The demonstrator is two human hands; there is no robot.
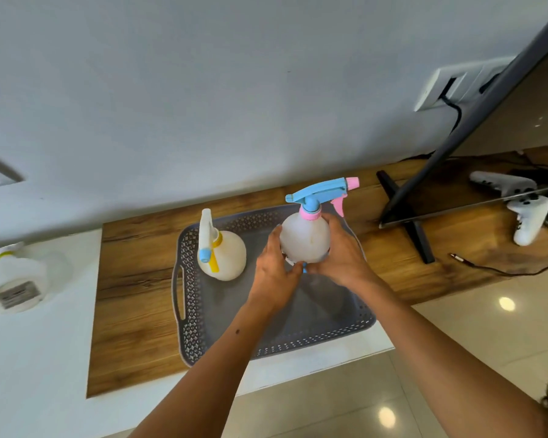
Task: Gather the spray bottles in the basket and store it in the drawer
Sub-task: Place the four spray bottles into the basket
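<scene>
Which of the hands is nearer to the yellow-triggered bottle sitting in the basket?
Left. The left hand grips the blue-and-pink spray bottle beside the yellow-triggered bottle; the right hand holds its far side.

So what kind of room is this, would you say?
Most likely a living room at home: a flat TV stands on a low wooden unit against the wall, with a white game controller beside it and a wall socket behind.
</scene>
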